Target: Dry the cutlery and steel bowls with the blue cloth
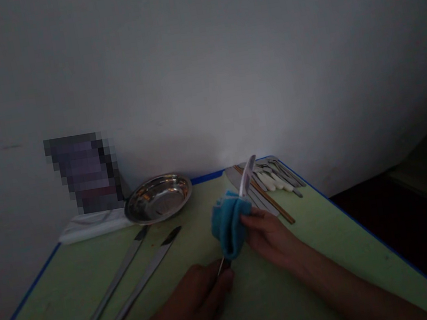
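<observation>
My left hand [202, 294] is closed around the lower end of a table knife [246, 176], near the middle of the green table. A folded blue cloth [228, 225] wraps the knife partway along, and my right hand [268, 235] grips that cloth from the right. The knife's shiny blade end sticks out above the cloth, tilted up and to the right. A short strip of bare metal shows between the cloth and my left fingers. The handle is mostly hidden by my left hand.
Two long metal utensils [136, 286] lie diagonally on the left. Behind them are a shiny steel bowl [159, 200] and a white folded cloth [94, 225]. Chopsticks [272, 202], white-handled cutlery [277, 178] and other metal cutlery lie at the back right. A blue-edged table [360, 266] stands against the wall.
</observation>
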The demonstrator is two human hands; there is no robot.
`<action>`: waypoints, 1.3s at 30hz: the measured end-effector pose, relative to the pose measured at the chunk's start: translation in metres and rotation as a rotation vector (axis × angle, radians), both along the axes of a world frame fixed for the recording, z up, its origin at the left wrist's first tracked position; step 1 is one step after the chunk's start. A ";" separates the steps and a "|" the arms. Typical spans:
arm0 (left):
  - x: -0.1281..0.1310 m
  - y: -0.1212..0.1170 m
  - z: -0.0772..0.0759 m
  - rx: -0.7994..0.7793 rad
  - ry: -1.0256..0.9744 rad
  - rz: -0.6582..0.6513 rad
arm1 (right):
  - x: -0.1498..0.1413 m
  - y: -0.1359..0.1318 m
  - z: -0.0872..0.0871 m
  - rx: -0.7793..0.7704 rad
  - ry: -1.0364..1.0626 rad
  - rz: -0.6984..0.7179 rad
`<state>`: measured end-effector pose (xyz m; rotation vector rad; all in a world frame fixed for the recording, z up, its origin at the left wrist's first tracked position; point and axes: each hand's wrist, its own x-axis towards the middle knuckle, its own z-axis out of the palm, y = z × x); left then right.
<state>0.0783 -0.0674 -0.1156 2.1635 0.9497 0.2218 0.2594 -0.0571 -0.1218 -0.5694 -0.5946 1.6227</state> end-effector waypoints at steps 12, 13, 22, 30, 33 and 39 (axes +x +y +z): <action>-0.001 -0.004 0.003 0.052 0.084 -0.043 | -0.007 0.001 0.000 -0.196 -0.031 -0.154; -0.001 -0.005 0.003 0.068 0.106 -0.055 | -0.002 0.004 0.001 -0.192 -0.021 -0.222; -0.006 -0.005 0.006 0.013 0.084 -0.084 | 0.033 0.019 0.021 -0.229 0.020 -0.648; -0.003 0.001 0.006 -0.096 0.004 -0.059 | -0.029 -0.016 -0.007 -0.256 -0.261 -0.436; 0.001 0.004 0.005 -0.080 0.019 -0.062 | -0.045 -0.027 -0.012 -0.322 -0.383 -0.371; 0.001 -0.001 0.007 0.020 0.191 -0.059 | -0.022 -0.007 -0.005 -0.251 -0.296 -0.415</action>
